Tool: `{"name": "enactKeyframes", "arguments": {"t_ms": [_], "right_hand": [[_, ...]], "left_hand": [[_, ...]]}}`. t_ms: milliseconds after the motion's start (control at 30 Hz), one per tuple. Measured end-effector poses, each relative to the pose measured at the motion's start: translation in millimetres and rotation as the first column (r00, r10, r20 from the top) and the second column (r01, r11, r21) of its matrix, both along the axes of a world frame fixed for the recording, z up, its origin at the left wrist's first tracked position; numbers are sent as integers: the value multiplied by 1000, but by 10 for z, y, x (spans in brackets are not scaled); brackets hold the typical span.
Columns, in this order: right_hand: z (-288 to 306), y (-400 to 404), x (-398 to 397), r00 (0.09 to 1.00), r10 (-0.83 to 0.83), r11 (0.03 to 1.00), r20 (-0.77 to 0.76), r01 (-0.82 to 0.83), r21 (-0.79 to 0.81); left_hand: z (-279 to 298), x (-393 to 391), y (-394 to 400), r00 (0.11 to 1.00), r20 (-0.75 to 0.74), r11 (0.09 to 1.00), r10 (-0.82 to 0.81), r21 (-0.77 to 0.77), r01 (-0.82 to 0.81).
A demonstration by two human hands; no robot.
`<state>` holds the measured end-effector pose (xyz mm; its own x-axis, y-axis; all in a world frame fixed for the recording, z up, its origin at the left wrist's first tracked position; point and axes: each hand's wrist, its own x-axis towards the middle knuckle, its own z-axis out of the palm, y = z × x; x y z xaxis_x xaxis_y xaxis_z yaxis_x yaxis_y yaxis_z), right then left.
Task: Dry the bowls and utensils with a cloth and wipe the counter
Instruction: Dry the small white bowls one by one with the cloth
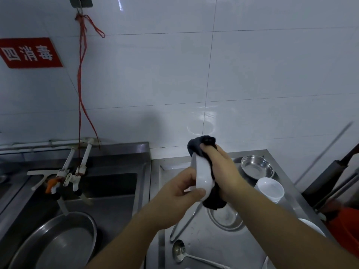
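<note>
Currently left hand [181, 188] grips a white bowl [202, 176] on edge, thumb across its base. Right hand [219, 167] clutches a dark cloth [204, 143] bunched against the bowl's inside. Both are held above the steel desk [204, 239]. Below lie a ladle [179, 249] and steel dish [257, 166]; stacked white bowls [269, 188] sit right.

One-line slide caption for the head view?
Left hand holds white bowl; right hand wipes it with dark cloth.
</note>
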<state>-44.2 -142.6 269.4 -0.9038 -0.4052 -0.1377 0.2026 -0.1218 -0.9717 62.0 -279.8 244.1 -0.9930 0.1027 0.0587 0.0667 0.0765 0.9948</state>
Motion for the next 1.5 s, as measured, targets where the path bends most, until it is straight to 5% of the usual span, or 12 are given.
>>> {"name": "enactKeyframes", "arguments": {"t_ms": [100,233,333,400,567,667,833,1033,1267,1500], "right_hand": [[-45,21,18,936,-42,996,349,67,-60],[-228,-2,107,856,-65,989,513,125,-84],[-301,-60,196,877,-124,978,465,188,-94],[-330,-110,254,939,-179,974,295,212,-84],[-227,-106,324,984,-177,982,-11,176,-68],[-85,7,180,986,-90,996,142,93,-10],[17,206,98,845,139,989,516,-95,-112],[-79,176,134,851,43,981,524,64,-185],[-28,126,145,916,-88,974,391,162,-160],[-163,176,272,824,35,956,565,137,-258]], "left_hand": [[24,-5,-46,999,21,987,-32,-157,35],[40,-10,-65,992,114,966,-55,-246,82],[63,-2,-6,987,161,991,-7,-133,28],[99,2,54,974,204,996,93,-26,-90],[161,27,67,981,133,990,140,-51,-134],[153,107,79,996,66,998,60,-24,-59],[212,116,141,1000,2,1000,25,-7,-25],[346,-23,79,996,84,999,-27,-26,29],[356,-17,144,994,-16,988,113,-107,-114],[276,18,328,986,-71,986,148,83,-142]]}}
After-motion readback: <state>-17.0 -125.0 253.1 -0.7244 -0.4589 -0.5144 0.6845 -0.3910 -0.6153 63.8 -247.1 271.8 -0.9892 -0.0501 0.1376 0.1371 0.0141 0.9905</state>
